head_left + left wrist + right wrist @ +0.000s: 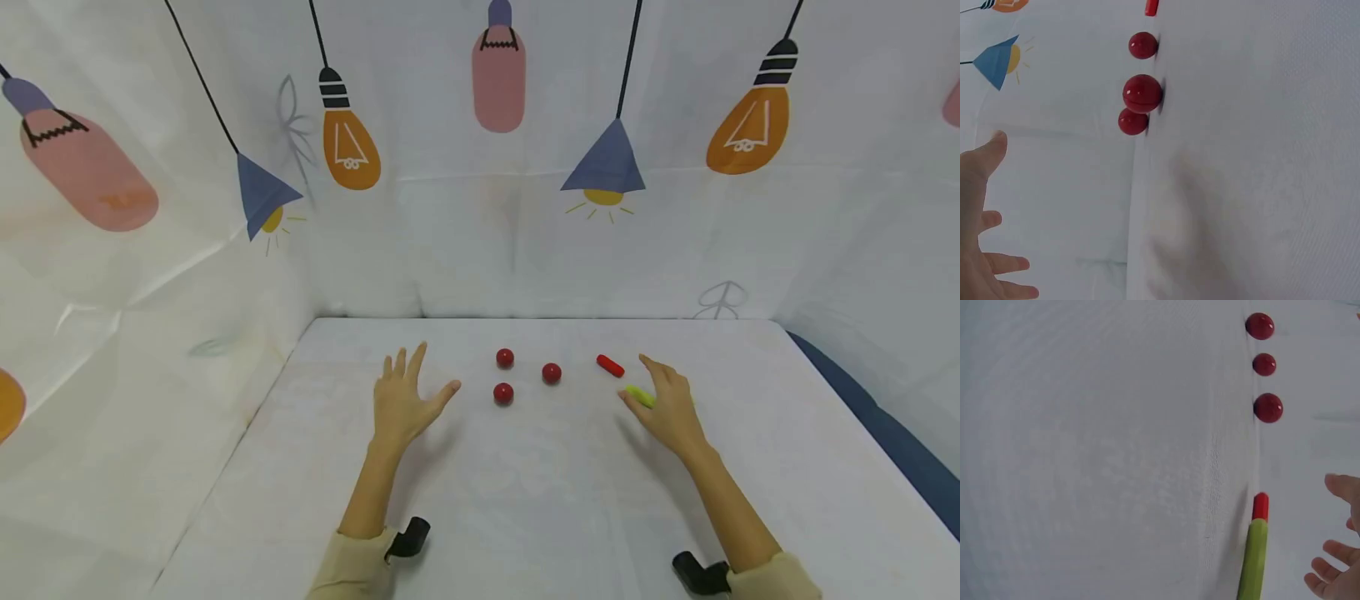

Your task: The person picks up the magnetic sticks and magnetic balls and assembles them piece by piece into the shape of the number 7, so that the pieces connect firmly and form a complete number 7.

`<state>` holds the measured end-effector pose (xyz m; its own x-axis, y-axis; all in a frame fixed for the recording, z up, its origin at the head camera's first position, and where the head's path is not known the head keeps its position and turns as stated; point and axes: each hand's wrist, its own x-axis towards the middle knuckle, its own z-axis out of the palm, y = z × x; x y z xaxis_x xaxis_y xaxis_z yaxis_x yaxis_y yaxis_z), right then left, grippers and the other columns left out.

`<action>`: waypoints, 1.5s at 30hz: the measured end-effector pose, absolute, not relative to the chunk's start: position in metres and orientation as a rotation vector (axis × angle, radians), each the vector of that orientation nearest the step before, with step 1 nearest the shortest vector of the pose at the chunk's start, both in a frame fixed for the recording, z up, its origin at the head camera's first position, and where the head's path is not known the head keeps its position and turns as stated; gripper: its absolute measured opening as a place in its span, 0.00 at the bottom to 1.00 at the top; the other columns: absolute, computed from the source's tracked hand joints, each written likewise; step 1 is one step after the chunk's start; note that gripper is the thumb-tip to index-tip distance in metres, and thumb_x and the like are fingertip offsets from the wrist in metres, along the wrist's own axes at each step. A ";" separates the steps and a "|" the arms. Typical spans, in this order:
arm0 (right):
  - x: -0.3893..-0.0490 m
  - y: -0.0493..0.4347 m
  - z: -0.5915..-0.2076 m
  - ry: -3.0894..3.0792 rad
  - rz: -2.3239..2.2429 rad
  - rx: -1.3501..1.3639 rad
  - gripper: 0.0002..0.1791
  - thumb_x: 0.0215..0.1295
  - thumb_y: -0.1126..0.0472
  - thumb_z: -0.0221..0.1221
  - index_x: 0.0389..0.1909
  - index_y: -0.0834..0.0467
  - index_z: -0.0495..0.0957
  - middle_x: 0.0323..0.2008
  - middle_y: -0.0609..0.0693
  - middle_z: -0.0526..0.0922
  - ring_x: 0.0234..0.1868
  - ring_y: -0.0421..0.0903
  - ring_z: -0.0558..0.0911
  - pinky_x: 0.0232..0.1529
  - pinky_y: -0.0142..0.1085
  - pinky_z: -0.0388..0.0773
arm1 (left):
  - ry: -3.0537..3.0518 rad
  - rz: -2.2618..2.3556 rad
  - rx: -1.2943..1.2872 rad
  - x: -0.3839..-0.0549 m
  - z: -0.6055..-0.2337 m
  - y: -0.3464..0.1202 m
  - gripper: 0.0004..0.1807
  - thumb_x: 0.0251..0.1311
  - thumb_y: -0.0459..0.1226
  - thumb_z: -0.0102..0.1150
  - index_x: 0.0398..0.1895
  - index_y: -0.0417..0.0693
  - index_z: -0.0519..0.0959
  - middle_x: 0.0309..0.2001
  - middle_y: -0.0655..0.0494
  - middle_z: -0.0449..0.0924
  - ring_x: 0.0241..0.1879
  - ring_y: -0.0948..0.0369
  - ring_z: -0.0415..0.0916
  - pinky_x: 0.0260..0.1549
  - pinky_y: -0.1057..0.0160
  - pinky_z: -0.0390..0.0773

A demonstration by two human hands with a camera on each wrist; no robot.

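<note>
Green stick [641,396]: partly hidden by the right hand [672,415] in the head view, one end cut off in the right wrist view; slim, yellow-green, on the right of the table [525,500].
Red stick [611,366]: short, round-ended, just far-left of the green stick.
Red balls [551,373]: three, glossy, left of the red stick; one partly covers another in the left wrist view.
Right hand: thumb and fingers apart, above the green stick.
Left hand [401,408]: fingers spread, left of the balls.

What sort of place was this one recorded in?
Probably a makeshift recording booth: a creased sheet printed with lamps hangs behind and beside a white table, where three red balls lie. The building beyond the sheet isn't visible.
</note>
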<state>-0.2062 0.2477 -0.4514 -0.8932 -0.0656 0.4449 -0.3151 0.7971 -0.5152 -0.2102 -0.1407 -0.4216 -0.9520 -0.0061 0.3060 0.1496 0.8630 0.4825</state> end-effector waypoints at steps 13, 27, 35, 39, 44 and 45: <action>-0.226 0.254 -0.463 -2.531 0.881 0.320 0.29 0.57 0.63 0.63 0.57 0.73 0.68 0.50 0.73 0.73 0.50 0.67 0.71 0.50 0.60 0.67 | -2.626 -0.993 -0.431 -0.229 -0.447 -0.108 0.38 0.53 0.53 0.64 0.64 0.44 0.68 0.59 0.41 0.72 0.59 0.44 0.68 0.55 0.43 0.69; -0.273 0.251 -0.472 -2.536 0.906 0.353 0.26 0.58 0.62 0.63 0.54 0.73 0.71 0.49 0.72 0.75 0.48 0.67 0.74 0.49 0.59 0.69 | -2.672 -1.073 -0.572 -0.253 -0.473 -0.074 0.36 0.51 0.48 0.68 0.61 0.40 0.70 0.55 0.41 0.74 0.54 0.47 0.72 0.52 0.49 0.73; -0.292 0.251 -0.477 -2.640 0.891 0.313 0.26 0.58 0.61 0.63 0.52 0.74 0.72 0.48 0.72 0.75 0.49 0.67 0.74 0.50 0.57 0.68 | -2.678 -1.148 -0.646 -0.259 -0.483 -0.063 0.32 0.53 0.40 0.67 0.61 0.39 0.70 0.51 0.39 0.75 0.48 0.48 0.74 0.48 0.51 0.75; -0.297 0.251 -0.479 -2.723 0.955 0.275 0.25 0.61 0.60 0.61 0.54 0.73 0.71 0.50 0.72 0.74 0.50 0.66 0.73 0.52 0.57 0.69 | -2.674 -1.142 -0.638 -0.261 -0.486 -0.061 0.28 0.52 0.37 0.67 0.58 0.40 0.73 0.49 0.40 0.76 0.45 0.49 0.75 0.46 0.53 0.76; -0.299 0.247 -0.481 -2.793 1.030 0.226 0.24 0.62 0.61 0.58 0.54 0.74 0.70 0.51 0.72 0.74 0.53 0.65 0.72 0.55 0.56 0.68 | -2.652 -1.159 -0.614 -0.260 -0.489 -0.061 0.24 0.52 0.35 0.67 0.53 0.38 0.75 0.46 0.44 0.78 0.45 0.52 0.75 0.47 0.56 0.76; -0.299 0.247 -0.481 -2.800 1.027 0.220 0.24 0.62 0.61 0.58 0.54 0.75 0.70 0.51 0.72 0.74 0.53 0.65 0.72 0.55 0.56 0.68 | -2.646 -1.162 -0.607 -0.260 -0.490 -0.061 0.23 0.52 0.35 0.67 0.52 0.38 0.76 0.46 0.44 0.78 0.46 0.52 0.75 0.48 0.57 0.76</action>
<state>-0.2988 0.2467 -0.4805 -0.9779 -0.0853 0.1910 -0.1886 0.7548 -0.6283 -0.2602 -0.0614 -0.4899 -0.8985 0.2916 0.3280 0.4389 0.6093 0.6604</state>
